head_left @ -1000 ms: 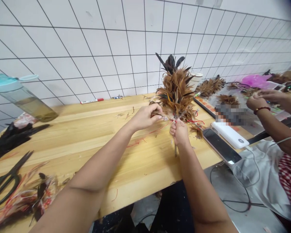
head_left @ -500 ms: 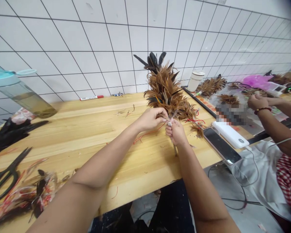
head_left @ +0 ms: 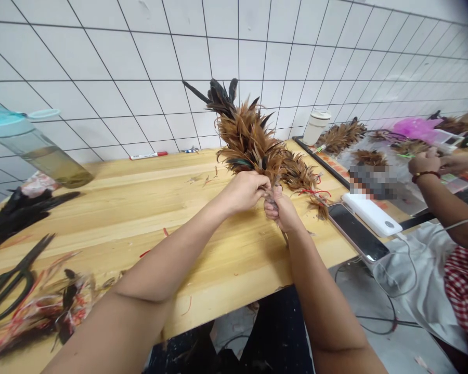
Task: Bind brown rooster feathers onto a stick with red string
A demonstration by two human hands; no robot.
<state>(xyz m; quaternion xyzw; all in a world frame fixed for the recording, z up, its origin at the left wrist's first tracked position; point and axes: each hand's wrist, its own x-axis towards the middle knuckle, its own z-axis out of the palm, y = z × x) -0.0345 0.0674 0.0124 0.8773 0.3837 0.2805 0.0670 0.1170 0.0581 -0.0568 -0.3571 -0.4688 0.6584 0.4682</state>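
Observation:
A thick bundle of brown feathers (head_left: 249, 137) with black feathers at its top leans to the upper left over the wooden table (head_left: 140, 202). My right hand (head_left: 283, 209) is wrapped round the bundle's narrow lower end, and a stem shows below the fist. Right beside it, my left hand (head_left: 250, 191) pinches the base of the feathers from the left; its fingertips are partly hidden. A second brown feather bundle (head_left: 299, 174) with red string (head_left: 314, 192) lies just behind, to the right.
Scissors (head_left: 19, 275), feather scraps (head_left: 58, 306), black feathers (head_left: 19, 215) and a bottle (head_left: 50, 156) lie at left. Phone (head_left: 356, 234) and white power bank (head_left: 370, 214) sit at right. Another person's hands (head_left: 427, 162) work beyond, near a lidded cup (head_left: 315, 127).
The bundle's top has tilted to the left. My left hand has closed in on the base. The red string by my left hand now shows only partly, beside my forearm.

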